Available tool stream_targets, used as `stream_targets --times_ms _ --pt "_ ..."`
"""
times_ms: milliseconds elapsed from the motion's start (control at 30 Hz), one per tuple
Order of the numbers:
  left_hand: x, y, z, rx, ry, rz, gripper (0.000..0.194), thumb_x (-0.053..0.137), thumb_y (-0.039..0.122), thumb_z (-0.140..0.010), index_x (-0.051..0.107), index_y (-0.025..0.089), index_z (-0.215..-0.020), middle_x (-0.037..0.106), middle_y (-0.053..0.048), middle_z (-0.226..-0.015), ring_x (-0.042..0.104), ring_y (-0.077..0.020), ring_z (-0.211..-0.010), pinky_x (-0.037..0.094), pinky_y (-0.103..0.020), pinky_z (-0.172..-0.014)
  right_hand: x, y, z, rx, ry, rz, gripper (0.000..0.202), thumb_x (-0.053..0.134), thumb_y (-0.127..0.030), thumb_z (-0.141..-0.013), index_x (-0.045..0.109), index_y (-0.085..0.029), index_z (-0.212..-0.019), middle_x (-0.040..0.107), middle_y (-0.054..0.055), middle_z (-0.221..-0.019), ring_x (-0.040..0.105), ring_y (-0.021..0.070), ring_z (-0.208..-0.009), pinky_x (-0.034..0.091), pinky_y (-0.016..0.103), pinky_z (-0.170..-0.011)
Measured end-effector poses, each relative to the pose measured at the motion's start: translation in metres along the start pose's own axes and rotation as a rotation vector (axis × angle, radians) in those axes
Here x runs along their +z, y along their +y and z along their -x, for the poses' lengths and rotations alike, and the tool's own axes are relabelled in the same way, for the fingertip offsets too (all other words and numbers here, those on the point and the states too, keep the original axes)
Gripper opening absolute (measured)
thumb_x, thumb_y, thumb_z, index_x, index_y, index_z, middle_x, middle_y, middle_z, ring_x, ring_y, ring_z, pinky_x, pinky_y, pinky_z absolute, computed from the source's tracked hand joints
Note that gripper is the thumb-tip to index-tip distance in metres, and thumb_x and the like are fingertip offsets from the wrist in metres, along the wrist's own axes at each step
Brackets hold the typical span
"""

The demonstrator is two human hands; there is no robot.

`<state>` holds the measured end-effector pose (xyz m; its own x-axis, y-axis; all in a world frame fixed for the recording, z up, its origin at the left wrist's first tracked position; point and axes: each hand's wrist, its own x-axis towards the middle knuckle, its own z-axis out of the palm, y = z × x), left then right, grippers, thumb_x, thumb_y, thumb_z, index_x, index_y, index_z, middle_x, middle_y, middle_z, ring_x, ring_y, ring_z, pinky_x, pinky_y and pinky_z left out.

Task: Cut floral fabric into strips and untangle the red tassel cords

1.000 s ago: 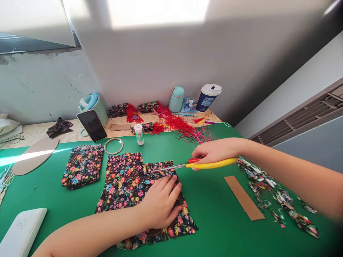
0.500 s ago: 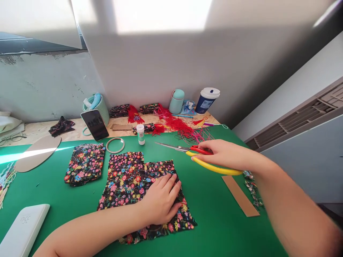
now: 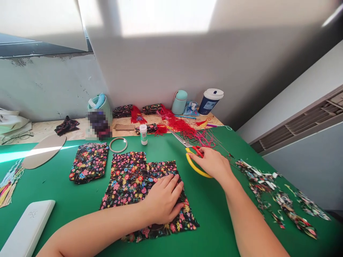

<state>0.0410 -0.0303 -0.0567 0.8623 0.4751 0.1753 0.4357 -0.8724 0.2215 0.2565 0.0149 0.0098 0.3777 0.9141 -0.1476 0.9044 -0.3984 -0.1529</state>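
My left hand (image 3: 164,198) lies flat, fingers stretched out, on a black floral cloth (image 3: 128,178) with a stepped upper edge. Part of the cloth is hidden beneath that hand and forearm. To its right, my right hand (image 3: 214,163) grips scissors (image 3: 187,144) by their red and yellow handles. The blades point up and left toward the back of the table, apart from the cloth. A folded stack of the same floral fabric (image 3: 89,162) rests left of the spread cloth.
A glue stick (image 3: 143,135) and a ring (image 3: 118,145) stand behind the cloth. Red tassels (image 3: 177,123), a mint bottle (image 3: 179,102) and a paper cup (image 3: 210,101) line the back. Fabric scraps (image 3: 288,207) lie right. A white power bank (image 3: 29,228) sits front left.
My right hand has moved down and slightly left with the scissors, whose blades now point more upward. A brown cardboard strip seen earlier no longer shows. The left hand stays on the cloth.
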Motion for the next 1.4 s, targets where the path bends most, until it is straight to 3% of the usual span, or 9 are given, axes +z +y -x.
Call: stream_targets --times_ms 233,600,1033,1233,1400 --pt "0.000 0.002 -0.002 -0.019 0.008 0.002 0.057 0.032 0.044 -0.092 0.039 0.008 -0.135 0.041 -0.017 -0.143 0.037 -0.0312 -0.131 0.033 -0.043 -0.107 0.017 0.012 -0.011 0.082 0.089 -0.004 0.041 0.042 -0.060 -0.081 0.055 -0.021 -0.077 0.068 0.011 -0.096 0.064 0.0294 -0.090 0.043 0.035 -0.066" --pt "0.004 0.009 -0.007 -0.005 0.018 0.001 0.055 0.035 0.041 -0.092 0.039 0.008 -0.135 0.035 -0.021 -0.146 0.031 -0.0319 -0.136 0.034 -0.043 -0.107 0.016 0.014 -0.010 0.086 0.065 -0.021 0.046 0.040 -0.057 -0.083 0.060 -0.017 -0.090 0.065 0.015 -0.109 0.062 0.0332 -0.098 0.044 0.039 -0.071" --pt "0.006 0.022 -0.010 -0.054 0.017 0.025 0.053 0.035 0.036 -0.093 0.037 0.005 -0.136 0.033 -0.023 -0.146 0.026 -0.0346 -0.137 0.032 -0.047 -0.109 0.020 0.015 -0.011 0.072 0.075 -0.009 0.048 0.040 -0.059 -0.083 0.061 -0.017 -0.094 0.067 0.016 -0.098 0.063 0.0316 -0.096 0.044 0.037 -0.072" --pt "-0.018 -0.004 -0.005 0.028 0.077 0.128 0.048 0.044 0.026 -0.089 0.039 0.010 -0.133 0.047 -0.018 -0.137 0.039 -0.0265 -0.130 0.036 -0.045 -0.108 0.021 0.018 -0.013 0.064 0.050 -0.016 0.048 0.041 -0.057 -0.083 0.062 -0.016 -0.093 0.068 0.017 -0.093 0.063 0.0324 -0.093 0.044 0.038 -0.069" --pt "-0.031 -0.042 0.006 -0.079 0.177 0.114 0.040 0.044 0.019 -0.089 0.043 0.014 -0.128 0.053 -0.016 -0.129 0.048 -0.0245 -0.122 0.043 -0.045 -0.102 0.024 0.020 -0.014 0.062 0.049 -0.001 0.047 0.043 -0.056 -0.083 0.063 -0.015 -0.090 0.068 0.017 -0.088 0.064 0.0317 -0.088 0.044 0.036 -0.066"
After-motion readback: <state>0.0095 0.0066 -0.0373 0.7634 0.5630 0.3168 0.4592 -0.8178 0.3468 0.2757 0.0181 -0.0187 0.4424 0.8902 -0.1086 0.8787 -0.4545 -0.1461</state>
